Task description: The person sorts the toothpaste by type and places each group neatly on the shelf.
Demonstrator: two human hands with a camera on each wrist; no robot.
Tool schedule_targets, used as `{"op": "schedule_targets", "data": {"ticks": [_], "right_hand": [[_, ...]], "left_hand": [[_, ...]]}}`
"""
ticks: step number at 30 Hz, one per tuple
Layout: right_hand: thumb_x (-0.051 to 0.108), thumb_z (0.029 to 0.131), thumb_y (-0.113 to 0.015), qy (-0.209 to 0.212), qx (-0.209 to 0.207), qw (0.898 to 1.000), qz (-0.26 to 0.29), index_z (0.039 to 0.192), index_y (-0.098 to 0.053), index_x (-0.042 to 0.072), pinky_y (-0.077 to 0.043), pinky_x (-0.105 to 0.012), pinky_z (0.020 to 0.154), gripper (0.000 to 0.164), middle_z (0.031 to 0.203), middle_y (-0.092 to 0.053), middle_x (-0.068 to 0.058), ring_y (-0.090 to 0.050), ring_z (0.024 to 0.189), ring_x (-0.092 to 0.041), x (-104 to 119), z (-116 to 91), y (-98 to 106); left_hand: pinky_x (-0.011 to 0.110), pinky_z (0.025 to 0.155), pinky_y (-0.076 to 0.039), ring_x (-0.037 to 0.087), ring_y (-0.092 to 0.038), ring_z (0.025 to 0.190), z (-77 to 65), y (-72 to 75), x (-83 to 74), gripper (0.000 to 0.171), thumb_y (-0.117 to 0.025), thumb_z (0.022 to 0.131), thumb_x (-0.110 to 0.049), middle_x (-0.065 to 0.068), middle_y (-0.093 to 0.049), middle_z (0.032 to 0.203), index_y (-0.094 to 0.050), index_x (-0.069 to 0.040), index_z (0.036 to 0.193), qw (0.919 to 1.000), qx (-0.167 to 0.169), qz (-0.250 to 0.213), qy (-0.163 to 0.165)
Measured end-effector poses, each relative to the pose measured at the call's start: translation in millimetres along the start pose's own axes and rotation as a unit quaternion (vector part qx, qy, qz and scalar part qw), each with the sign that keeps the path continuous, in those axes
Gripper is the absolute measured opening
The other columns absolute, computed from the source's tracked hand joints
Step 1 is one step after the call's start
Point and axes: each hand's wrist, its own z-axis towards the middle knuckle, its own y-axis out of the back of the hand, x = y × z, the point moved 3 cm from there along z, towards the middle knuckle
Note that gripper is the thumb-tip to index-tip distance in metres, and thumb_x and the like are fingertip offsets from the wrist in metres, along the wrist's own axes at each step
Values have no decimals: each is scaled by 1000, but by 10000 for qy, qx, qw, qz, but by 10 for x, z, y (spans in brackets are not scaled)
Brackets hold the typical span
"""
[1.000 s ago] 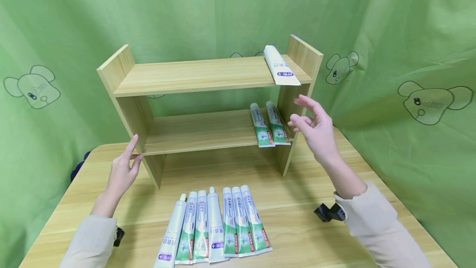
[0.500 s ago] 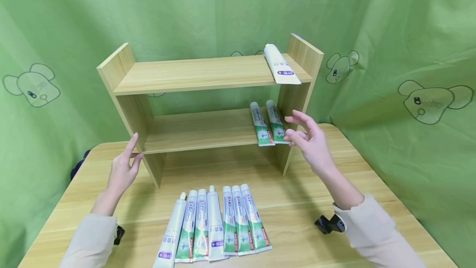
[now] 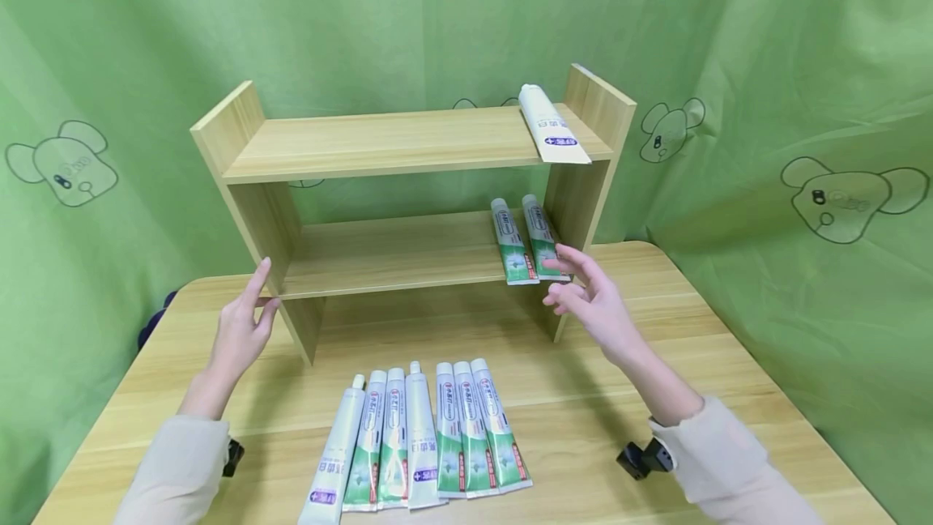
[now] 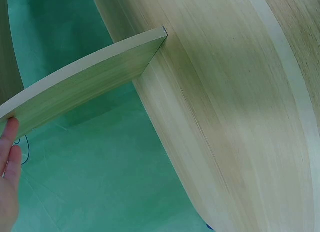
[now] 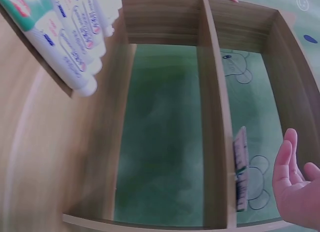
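My left hand is at the left end of the wooden shelf rack, index finger straight along the side panel. In the left wrist view its fingertips touch the board edge. With fingers loosely bent and holding nothing, my right hand hovers before the middle board's right end, close to a green-and-white toothpaste tube. Beside that tube lies a similar toothpaste tube. A white toothpaste tube rests on the top board. The right wrist view shows my right hand apart from the rack.
In front of the rack, several toothpaste tubes lie side by side on the wooden table, caps toward the rack. Among them is a white tube at the row's left end. A green curtain hangs behind and on both sides.
My right hand has come down and slightly left, from beside the rack's right panel to in front of the middle board's right end. The left hand and the tubes have stayed put.
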Motion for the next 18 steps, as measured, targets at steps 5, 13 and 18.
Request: {"op": "schedule_targets", "data": {"ticks": [5,13,18], "right_hand": [[-2,89,-52,31,242,9997,40,136,-25,-8,-53,-20,65,55,118,-54,1,-62,77,-6,-103,-44,-46],[-1,89,-52,-176,606,9980,98,137,-25,-7,-53,-23,65,56,121,-53,-10,-62,78,-9,-239,-92,-125],[1,89,-52,-449,721,9964,2,139,-26,-2,-53,-24,68,57,126,-44,-30,-63,79,-12,-312,-114,-170]], "left_hand": [[16,34,-29,37,-60,57,0,0,-2,72,-63,74,15,30,-63,87,-36,-8,138,9999,67,-7,98],[17,34,-29,35,-58,53,4,6,-9,71,-63,75,14,30,-63,88,-37,-7,137,9999,91,8,146],[17,35,-29,37,-60,57,5,0,-7,71,-63,75,14,30,-63,92,-37,-7,137,9999,85,6,145]]}}
